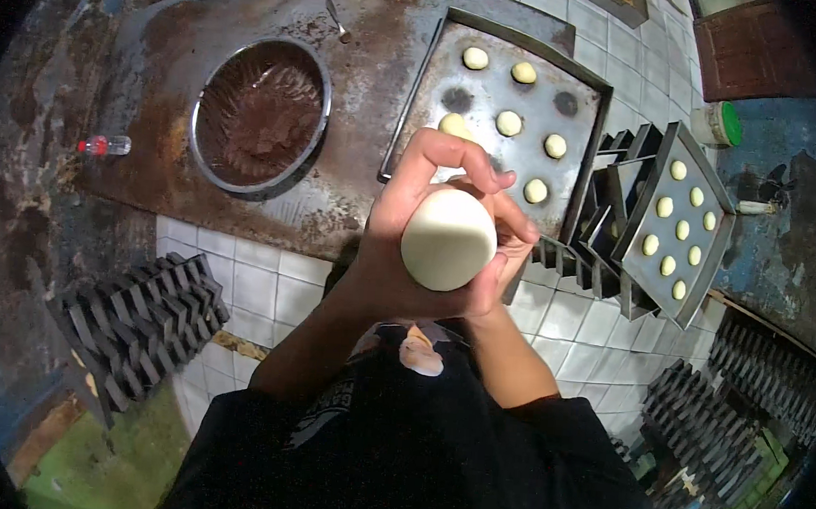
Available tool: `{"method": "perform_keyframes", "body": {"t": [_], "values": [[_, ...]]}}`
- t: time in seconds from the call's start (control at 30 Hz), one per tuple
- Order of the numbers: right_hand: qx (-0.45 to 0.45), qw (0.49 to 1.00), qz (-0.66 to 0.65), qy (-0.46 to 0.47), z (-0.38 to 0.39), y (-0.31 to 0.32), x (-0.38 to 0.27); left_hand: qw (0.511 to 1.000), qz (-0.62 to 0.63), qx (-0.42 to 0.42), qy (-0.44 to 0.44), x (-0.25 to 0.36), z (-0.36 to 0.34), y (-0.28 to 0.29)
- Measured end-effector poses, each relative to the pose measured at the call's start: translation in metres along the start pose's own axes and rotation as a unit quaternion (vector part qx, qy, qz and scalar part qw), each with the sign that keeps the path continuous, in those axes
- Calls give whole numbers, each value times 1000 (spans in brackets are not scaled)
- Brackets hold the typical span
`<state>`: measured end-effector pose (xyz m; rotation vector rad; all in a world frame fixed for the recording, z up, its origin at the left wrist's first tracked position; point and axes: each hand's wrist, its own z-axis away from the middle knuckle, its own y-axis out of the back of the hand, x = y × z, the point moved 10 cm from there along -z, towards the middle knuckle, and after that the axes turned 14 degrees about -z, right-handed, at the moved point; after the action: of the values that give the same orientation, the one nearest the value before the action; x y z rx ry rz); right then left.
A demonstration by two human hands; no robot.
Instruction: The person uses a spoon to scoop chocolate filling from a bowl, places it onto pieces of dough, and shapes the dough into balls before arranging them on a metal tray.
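A smooth, pale dough ball [449, 241] is held up in front of my chest, close to the camera. My left hand [389, 230] curls round its left and far side, thumb and fingers bent. From the right, my right hand [512, 233] closes on the same ball with bent fingers; its palm is hidden. Behind my hands lies a metal baking tray [485, 94] with several small dough balls [508, 123] spaced apart on it. My fingers partly cover one dough ball [455, 125] on that tray.
Left on the stained metal table [170, 68] stands a round metal bowl [208, 160] of brown filling [266, 122], near a spoon [344, 34] and small bottle [105, 144]. At right, another tray of dough balls [685, 291] rests on stacked trays [611, 198]. More stacked metal pans [138, 325] stand lower left.
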<state>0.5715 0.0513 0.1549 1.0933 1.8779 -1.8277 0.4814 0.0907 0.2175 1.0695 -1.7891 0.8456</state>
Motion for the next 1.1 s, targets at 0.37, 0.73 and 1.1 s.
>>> {"method": "perform_keyframes", "body": {"t": [0.37, 0.73, 1.1], "values": [[-79, 929, 302, -197, -41, 57, -3, 969, -151, -59, 186, -137, 32, 13], [-61, 818, 555, -139, -72, 244, 70, 897, -297, -194, 263, -278, 44, -8], [-322, 527, 782, -84, -47, 310, 197, 838, -410, -130, 335, -249, 192, 142]]}}
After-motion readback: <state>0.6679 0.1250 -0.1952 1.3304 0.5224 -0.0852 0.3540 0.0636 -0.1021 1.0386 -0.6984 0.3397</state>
